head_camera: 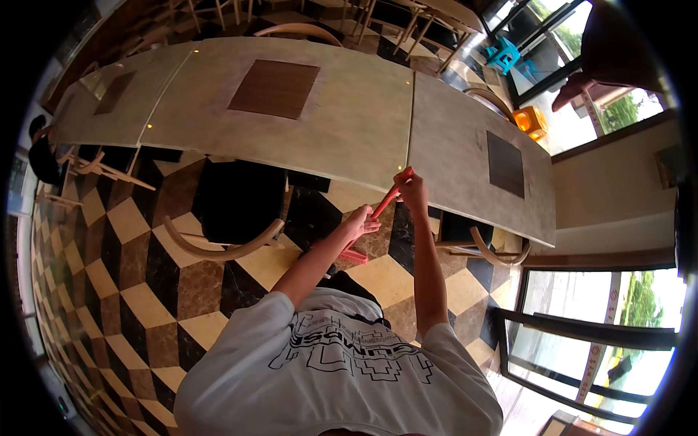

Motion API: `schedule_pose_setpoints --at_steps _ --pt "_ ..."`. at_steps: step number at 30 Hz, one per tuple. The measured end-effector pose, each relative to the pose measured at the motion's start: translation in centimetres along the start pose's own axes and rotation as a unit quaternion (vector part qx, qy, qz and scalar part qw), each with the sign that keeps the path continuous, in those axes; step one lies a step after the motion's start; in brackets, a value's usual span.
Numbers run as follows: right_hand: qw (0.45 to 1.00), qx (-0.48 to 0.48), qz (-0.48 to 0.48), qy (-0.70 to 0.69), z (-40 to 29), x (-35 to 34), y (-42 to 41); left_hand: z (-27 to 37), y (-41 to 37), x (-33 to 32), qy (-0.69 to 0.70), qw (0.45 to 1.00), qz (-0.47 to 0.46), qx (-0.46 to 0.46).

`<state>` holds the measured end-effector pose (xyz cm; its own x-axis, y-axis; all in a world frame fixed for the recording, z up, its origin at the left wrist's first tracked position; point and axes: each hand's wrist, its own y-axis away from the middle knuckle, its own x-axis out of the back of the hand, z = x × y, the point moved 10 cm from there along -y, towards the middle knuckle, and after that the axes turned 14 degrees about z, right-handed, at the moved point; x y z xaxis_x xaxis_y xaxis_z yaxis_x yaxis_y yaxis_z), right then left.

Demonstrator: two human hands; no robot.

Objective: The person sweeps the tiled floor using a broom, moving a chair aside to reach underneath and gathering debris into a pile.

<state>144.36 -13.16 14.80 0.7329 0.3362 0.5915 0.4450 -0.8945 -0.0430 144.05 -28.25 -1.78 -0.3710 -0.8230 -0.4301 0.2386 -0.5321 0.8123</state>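
A long red broom handle (386,200) slants down between my arms, over the near edge of the table. My right hand (413,192) is wrapped around its upper end. Lower on the handle, my left hand (364,221) grips it with the fingers curled. The pinkish-red broom head (355,255) is low near my feet, partly hidden behind my left forearm. I cannot tell whether its bristles touch the patterned tile floor (262,270).
Before me runs a long grey table (354,114) with brown inset panels. Chairs stand at its near side, one with a black seat (242,199), another at right (499,250). Blue (503,54) and orange (530,122) stools stand by windows. A person's hand (571,91) shows upper right.
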Motion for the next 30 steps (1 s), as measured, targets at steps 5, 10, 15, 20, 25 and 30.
schedule_pose_setpoints --at_steps 5,10,15,20,25,30 --pt "0.994 0.031 0.055 -0.092 3.1 -2.6 -5.5 0.7 1.1 1.7 0.017 0.999 0.006 -0.028" --pt "0.988 -0.103 -0.013 -0.116 6.3 -6.9 -4.7 0.1 3.0 6.2 0.102 0.993 0.049 -0.011" --pt "0.956 -0.197 -0.05 -0.21 8.3 -9.8 -3.3 1.0 5.8 12.2 0.154 0.984 0.078 -0.037" --pt "0.917 -0.225 0.054 -0.326 8.9 -9.8 4.6 3.6 9.1 20.9 0.25 0.951 0.141 -0.117" --pt "0.837 -0.386 -0.24 -0.305 5.9 -22.3 20.6 7.8 14.5 33.5 0.261 0.87 0.309 -0.28" --pt "0.806 -0.491 -0.29 -0.16 4.4 -29.6 30.7 11.5 21.4 48.0 0.058 0.716 0.56 -0.412"
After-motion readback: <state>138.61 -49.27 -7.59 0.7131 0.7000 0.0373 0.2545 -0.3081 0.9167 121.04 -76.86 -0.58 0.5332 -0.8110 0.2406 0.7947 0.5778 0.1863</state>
